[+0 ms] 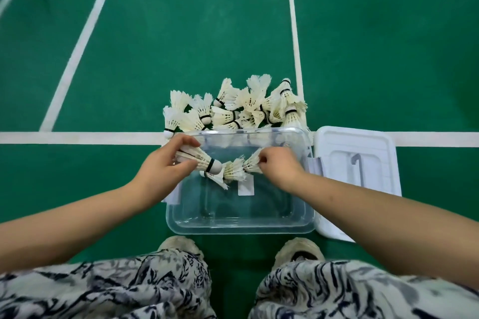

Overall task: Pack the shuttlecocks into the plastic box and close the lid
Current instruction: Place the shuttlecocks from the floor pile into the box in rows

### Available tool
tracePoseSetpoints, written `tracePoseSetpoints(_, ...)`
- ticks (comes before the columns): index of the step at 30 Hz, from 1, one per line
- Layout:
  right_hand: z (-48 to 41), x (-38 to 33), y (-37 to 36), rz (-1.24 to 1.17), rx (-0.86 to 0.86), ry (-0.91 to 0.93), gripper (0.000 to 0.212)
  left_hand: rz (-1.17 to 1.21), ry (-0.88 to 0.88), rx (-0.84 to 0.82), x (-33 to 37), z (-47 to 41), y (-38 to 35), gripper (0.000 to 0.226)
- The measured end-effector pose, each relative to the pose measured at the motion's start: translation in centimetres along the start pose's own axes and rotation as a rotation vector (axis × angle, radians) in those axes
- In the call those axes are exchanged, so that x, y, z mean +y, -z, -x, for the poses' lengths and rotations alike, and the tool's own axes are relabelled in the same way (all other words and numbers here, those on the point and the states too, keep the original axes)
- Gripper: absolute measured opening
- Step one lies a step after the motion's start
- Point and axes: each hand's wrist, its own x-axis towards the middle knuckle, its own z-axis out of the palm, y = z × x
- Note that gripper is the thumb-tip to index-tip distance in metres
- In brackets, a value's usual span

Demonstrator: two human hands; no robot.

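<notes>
A clear plastic box [239, 225] sits open on the green court floor right in front of me. Over its far half, my left hand [166, 163] grips a white feather shuttlecock [201, 159] with its cork pointing right. My right hand [277, 166] pinches another shuttlecock [252, 163] by the feathers. Between the two hands, a shuttlecock [234, 171] lies low in the box, and one more [215, 178] under the left one. A pile of several shuttlecocks [241, 109] lies on the floor just beyond the box. The white lid [363, 171] lies flat to the right of the box.
White court lines [77, 138] cross the green floor behind and beside the box. My two shoes [298, 251] stand just short of the box's near wall, with patterned trousers below them.
</notes>
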Motion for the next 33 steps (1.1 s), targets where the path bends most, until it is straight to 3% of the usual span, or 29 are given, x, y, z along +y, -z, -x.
tracePoseSetpoints(5, -0.9, -0.1, -1.2, -0.077, -0.089, -0.023, 0.018, 0.03, 0.011, -0.007, -0.4, -0.2, 0.1, 0.034)
tracePoseSetpoints(14, -2.0, -1.0, -2.1, -0.123, -0.208, -0.066, 0.05, 0.053, -0.049, -0.062, -0.9, -0.6, 0.2, 0.041)
tracePoseSetpoints(19, -0.9, -1.3, -1.6, -0.254, -0.101, -0.14, 0.059, 0.028, -0.074, -0.103, -0.8, -0.2, -0.2, 0.031)
tracePoseSetpoints(22, 0.0, -1.8, -0.6, -0.292, -0.018, -0.069, 0.051, -0.029, -0.086, -0.1, -0.8, -0.3, -0.4, 0.028)
tracePoseSetpoints(26, 1.7, -3.9, 2.1, -0.608, -0.017, 0.109, 0.025, -0.035, -0.129, -0.12, -0.2, -0.6, -1.0, 0.037)
tracePoseSetpoints(30, 3.0, -6.3, 4.0, -0.6, -0.094, 0.364, 0.04, -0.059, -0.258, -0.158, 1.0, -0.7, -1.7, 0.047)
tracePoseSetpoints(33, 3.3, -6.1, 4.3, -0.522, -0.099, 0.425, 0.04, -0.141, -0.328, -0.19, 1.7, -0.6, -2.1, 0.045)
